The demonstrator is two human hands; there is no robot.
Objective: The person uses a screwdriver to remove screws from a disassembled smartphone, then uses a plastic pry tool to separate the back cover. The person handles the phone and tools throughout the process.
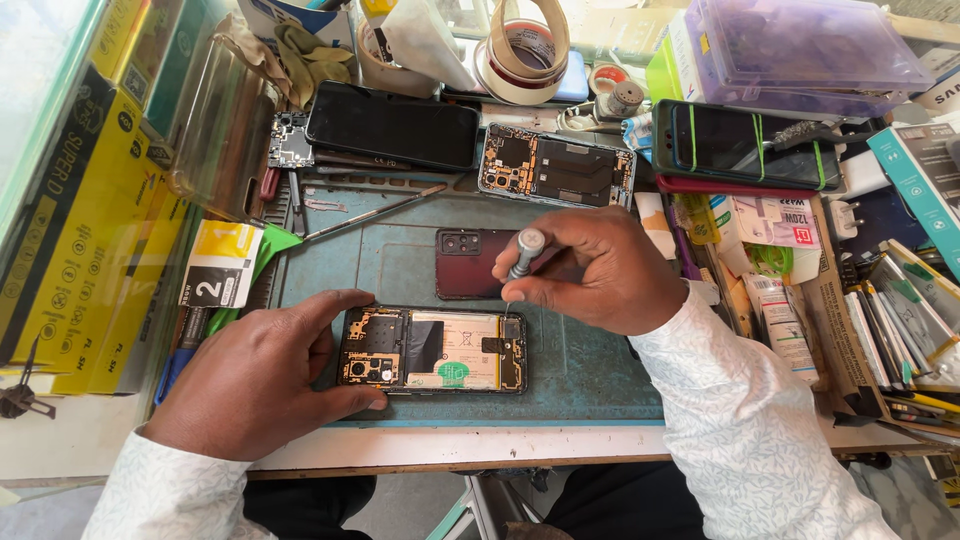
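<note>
Phone (432, 350), back off, insides exposed, flat on blue mat (590, 370), lower centre. Left hand (262, 380) clamped around its left end. Right hand (600, 270) pinching screwdriver (520, 262) upright, tip on phone's upper right corner. Red back cover (465, 262) just above.

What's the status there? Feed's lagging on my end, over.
Left hand grips opened phone at its camera end. Right hand holds screwdriver upright, tip at phone's upper right corner. Dark red back cover lies just behind. Nothing blocking.
</note>
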